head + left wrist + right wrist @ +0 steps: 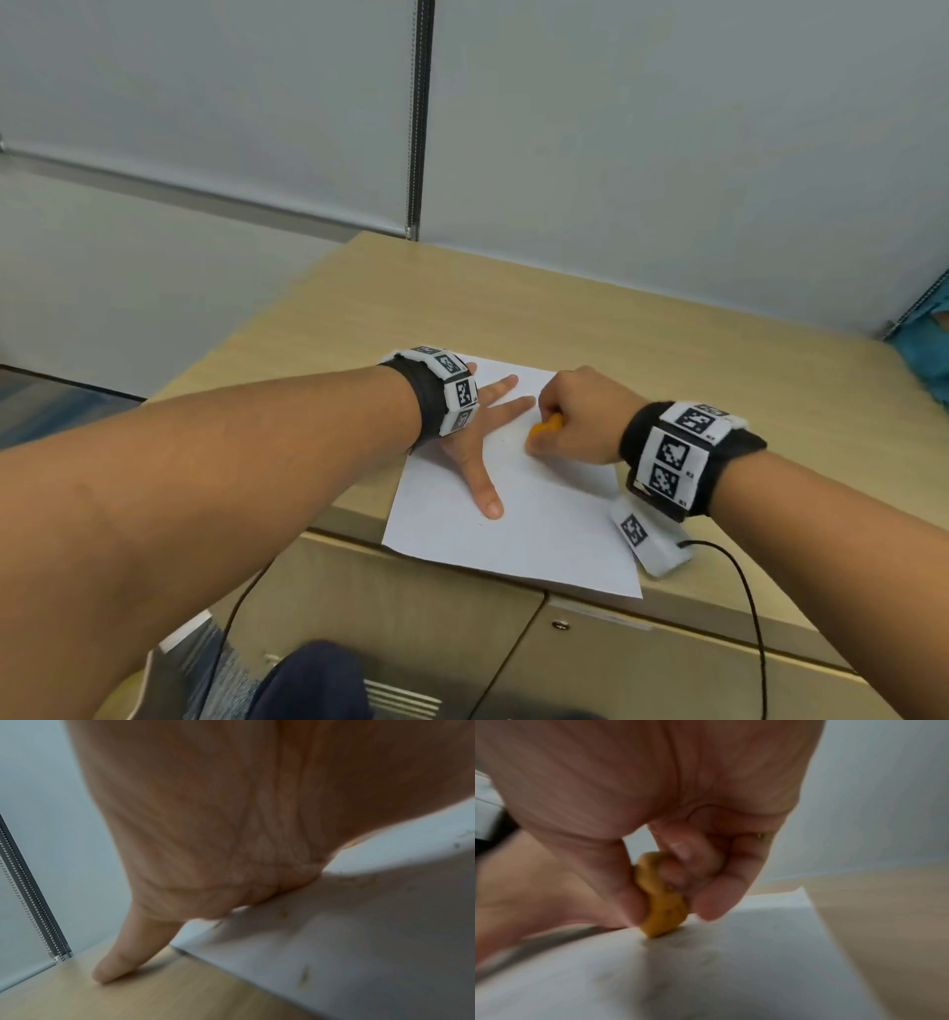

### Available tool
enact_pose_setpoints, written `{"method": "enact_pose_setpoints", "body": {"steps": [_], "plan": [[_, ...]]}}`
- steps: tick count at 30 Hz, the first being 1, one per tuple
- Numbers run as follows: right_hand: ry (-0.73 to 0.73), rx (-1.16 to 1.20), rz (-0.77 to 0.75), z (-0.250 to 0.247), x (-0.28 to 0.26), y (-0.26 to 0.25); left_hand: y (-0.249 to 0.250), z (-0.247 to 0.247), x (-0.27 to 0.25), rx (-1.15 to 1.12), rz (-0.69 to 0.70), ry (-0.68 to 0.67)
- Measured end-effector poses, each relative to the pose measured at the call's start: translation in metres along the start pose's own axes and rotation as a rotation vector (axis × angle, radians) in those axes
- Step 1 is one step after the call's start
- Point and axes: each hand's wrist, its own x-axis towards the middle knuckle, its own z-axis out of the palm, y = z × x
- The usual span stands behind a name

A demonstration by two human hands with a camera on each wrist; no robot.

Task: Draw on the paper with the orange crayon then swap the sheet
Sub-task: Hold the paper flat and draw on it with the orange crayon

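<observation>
A white sheet of paper [518, 519] lies on the wooden cabinet top [590, 318], its near edge hanging slightly over the front. My left hand [482, 437] lies flat on the sheet's left part with fingers spread, and its little finger [115, 961] touches the wood beside the paper [347, 933]. My right hand [570, 416] pinches a short orange crayon [545, 427] between thumb and fingers. In the right wrist view the crayon [662, 906] has its tip on the paper [718, 973]. Faint marks and orange crumbs show on the sheet.
A white tagged block [649, 545] with a black cable [744, 591] sits at the paper's right near corner. Grey partition walls [667, 154] stand behind the cabinet. Something teal [924, 349] lies at the far right. Cabinet doors [616, 668] are below the front edge.
</observation>
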Motion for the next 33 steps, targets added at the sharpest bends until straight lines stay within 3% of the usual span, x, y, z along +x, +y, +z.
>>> {"method": "enact_pose_setpoints", "body": {"steps": [4, 8, 10, 13, 18, 22, 26, 28, 31, 33], "plan": [[-0.19, 0.011, -0.167, 0.007, -0.021, -0.025, 0.001, 0.001, 0.0, 0.026, 0.004, 0.001], [-0.044, -0.036, 0.037, -0.01, 0.0, 0.002, 0.0, 0.0, 0.001, -0.008, -0.005, 0.001], [-0.058, -0.041, -0.007, -0.004, -0.005, -0.004, 0.001, 0.001, 0.001, 0.003, -0.007, 0.0], [-0.203, -0.011, -0.137, 0.003, -0.02, -0.023, 0.0, 0.0, 0.001, 0.028, -0.001, -0.002], [-0.035, -0.026, 0.022, -0.005, -0.002, 0.0, 0.0, 0.002, 0.003, -0.005, 0.007, -0.007], [-0.23, 0.029, -0.108, 0.002, -0.023, -0.015, -0.001, 0.002, 0.003, 0.006, 0.006, 0.005], [-0.082, 0.059, 0.066, -0.01, -0.007, 0.014, -0.001, 0.001, 0.003, -0.037, 0.005, -0.005], [-0.066, 0.01, 0.01, -0.002, -0.012, 0.006, 0.0, 0.002, 0.002, -0.024, -0.001, -0.002], [-0.183, 0.002, -0.11, 0.004, -0.026, -0.02, -0.001, 0.001, 0.004, 0.011, 0.008, 0.001], [-0.157, 0.005, -0.032, -0.003, -0.017, -0.007, -0.001, 0.001, 0.005, -0.01, 0.015, -0.004]]}}
